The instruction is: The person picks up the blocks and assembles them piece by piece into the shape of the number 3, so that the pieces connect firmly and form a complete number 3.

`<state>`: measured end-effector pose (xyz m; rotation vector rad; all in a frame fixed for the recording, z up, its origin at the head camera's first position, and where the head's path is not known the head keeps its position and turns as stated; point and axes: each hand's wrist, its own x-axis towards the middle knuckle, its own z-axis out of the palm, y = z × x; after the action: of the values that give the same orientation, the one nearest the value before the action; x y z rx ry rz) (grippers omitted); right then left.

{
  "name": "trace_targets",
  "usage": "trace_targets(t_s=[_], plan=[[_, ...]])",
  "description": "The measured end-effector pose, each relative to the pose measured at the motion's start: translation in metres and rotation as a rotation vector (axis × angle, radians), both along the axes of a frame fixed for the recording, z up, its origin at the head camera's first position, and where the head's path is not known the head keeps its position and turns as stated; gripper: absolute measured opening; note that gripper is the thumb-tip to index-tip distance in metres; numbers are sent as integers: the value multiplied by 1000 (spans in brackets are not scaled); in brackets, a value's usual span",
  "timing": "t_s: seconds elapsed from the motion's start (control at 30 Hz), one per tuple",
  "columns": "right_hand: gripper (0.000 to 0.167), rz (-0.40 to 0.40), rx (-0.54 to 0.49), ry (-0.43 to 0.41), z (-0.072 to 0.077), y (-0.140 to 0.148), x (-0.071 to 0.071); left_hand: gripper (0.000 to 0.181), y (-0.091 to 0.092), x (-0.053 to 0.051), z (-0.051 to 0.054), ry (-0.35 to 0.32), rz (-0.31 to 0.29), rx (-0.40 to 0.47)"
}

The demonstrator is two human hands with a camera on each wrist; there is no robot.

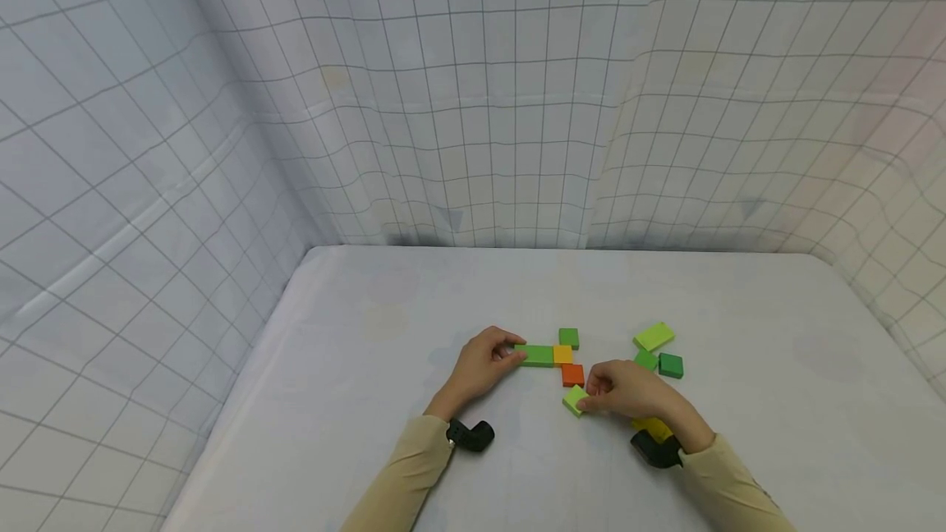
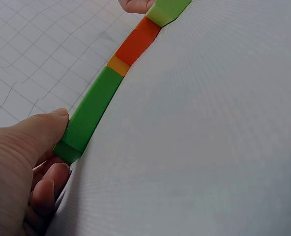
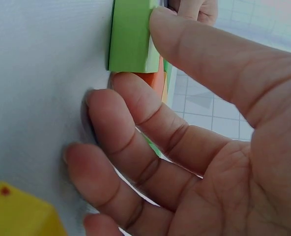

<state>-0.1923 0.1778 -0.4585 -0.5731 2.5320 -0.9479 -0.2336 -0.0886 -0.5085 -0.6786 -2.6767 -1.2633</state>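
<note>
My left hand [image 1: 479,364] holds the left end of a long green block [image 1: 534,355] between thumb and fingers. Against that block's right end sits a yellow-orange block [image 1: 562,355]. A small green block [image 1: 568,338] lies at its far side, and a red-orange block [image 1: 572,375] at its near side. With thumb and index finger, my right hand [image 1: 631,388] pinches a light green block [image 1: 573,401], turned at an angle near the red-orange one. In the right wrist view the thumb lies on this light green block [image 3: 133,39], and the other fingers curl loosely.
Beyond the right hand lie a lime rectangular block [image 1: 654,337], a green block [image 1: 646,360] and a dark green block [image 1: 671,365]. A yellow block [image 1: 654,428] is partly hidden under the right wrist. White gridded curtains [image 1: 473,105] surround the white table [image 1: 384,302].
</note>
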Motion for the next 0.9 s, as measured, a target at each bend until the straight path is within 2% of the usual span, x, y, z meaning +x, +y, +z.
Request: trace_targets(t_s=[0.63,0.9], plan=[[29,-4,-10,-27,2,3,-2,23,-1,-1,-1,-5,-2,10],[28,-57,29,-3,15,21,1,24,-1,-1,-3,-12,-12,20]])
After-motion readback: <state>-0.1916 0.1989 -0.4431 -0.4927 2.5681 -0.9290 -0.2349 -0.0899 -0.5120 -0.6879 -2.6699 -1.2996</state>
